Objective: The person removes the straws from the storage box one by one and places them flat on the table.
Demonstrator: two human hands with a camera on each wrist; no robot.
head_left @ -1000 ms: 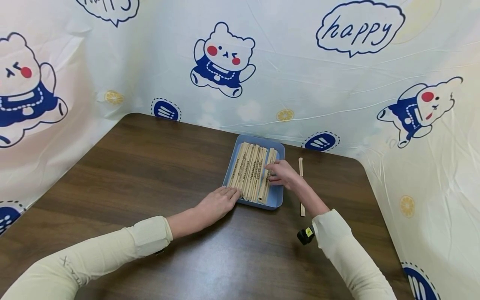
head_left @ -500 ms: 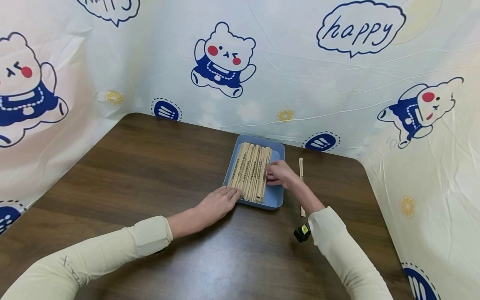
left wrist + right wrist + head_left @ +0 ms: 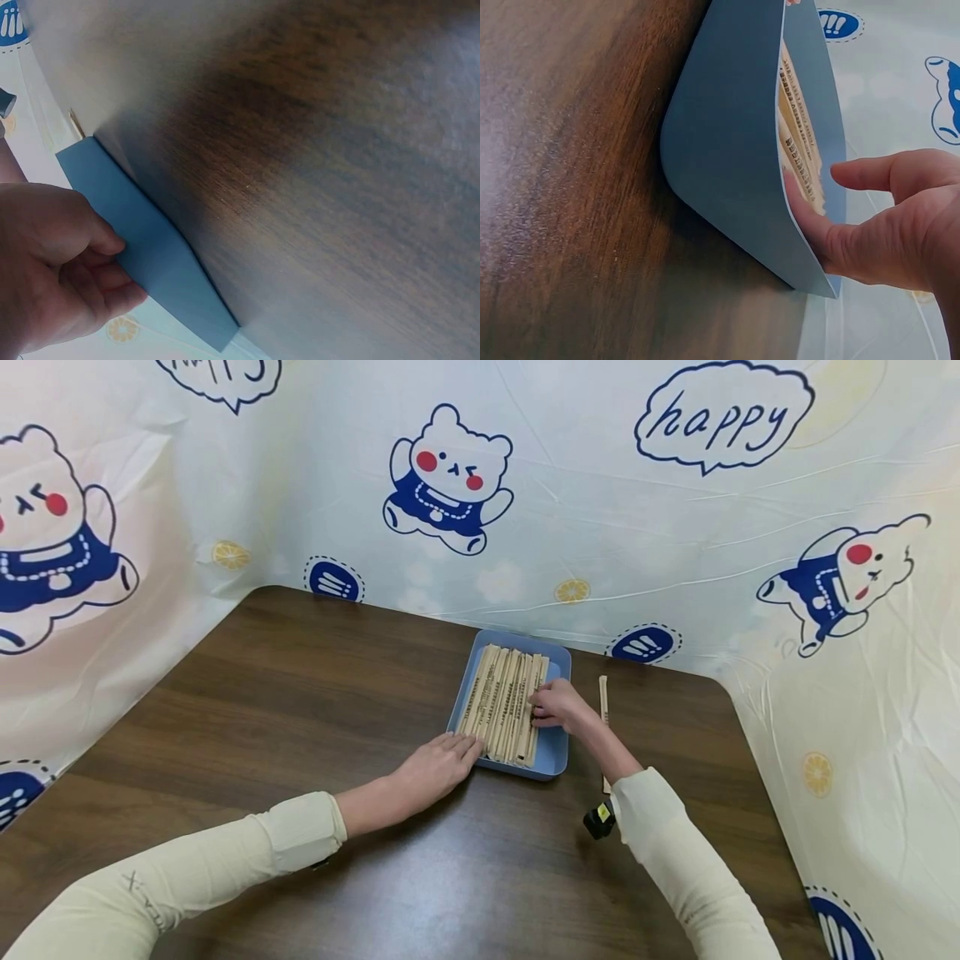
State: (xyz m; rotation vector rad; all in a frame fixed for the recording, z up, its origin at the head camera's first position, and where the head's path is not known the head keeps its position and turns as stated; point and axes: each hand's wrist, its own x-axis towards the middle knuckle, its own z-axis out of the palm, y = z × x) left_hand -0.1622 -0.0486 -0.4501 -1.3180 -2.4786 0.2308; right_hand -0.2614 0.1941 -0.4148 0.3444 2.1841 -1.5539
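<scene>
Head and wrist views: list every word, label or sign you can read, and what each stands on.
"happy": on the right speech bubble of the backdrop cloth.
Left speech bubble: cut off at the picture's top edge, not fully readable.
Paper-wrapped sticks: dark print, too small to read.
Left sleeve: creased lettering, unclear.
Yellow label on the black wrist device: too small to read.

The left forearm (image 3: 371,808) extends to the tray's (image 3: 552,770) near-left corner, where the left grip (image 3: 438,764) lies, though whether it pinches is unclear. Inside the right edge, the right grip (image 3: 558,703) dips, two digits (image 3: 866,172) spread apart.
</scene>
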